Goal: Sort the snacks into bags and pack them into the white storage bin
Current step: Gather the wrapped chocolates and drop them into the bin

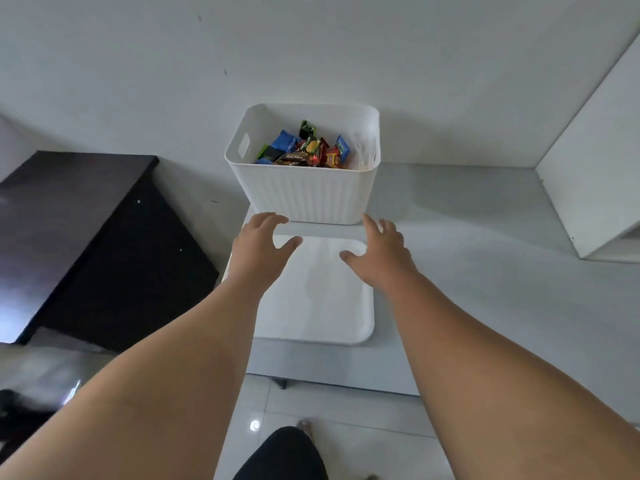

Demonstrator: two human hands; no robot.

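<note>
You had a dark tabletop [86, 237] off to your left and a white panel [595, 168] angled in on your right, both well clear of the line to the bin. There was a plain white wall [311, 46] behind. A grey table [485, 271] carried everything. Glossy floor tiles [346, 427] were below, with your dark trouser leg [284, 455] at the bottom edge.

The bin [304, 192] stood upright at the far side of the table, ribbed wall toward you, handle slot on its left end. Inside was a loose pile of wrapped snacks [304, 150]: blue, green, red, orange and brown packets. A clear plastic bag [362, 150] sat against the bin's right wall; couldn't tell its contents. A white tray [318, 306] lay flat just in front of the bin.

Both your arms were stretched forward above the tray. Your left hand [258, 251] was at its far left corner and your right hand [381, 251] at its far right, both just short of the bin's base. Fingers were spread and loosely bent, thumbs inward, gripping nothing. Couldn't tell whether the fingertips touched the tray.
</note>
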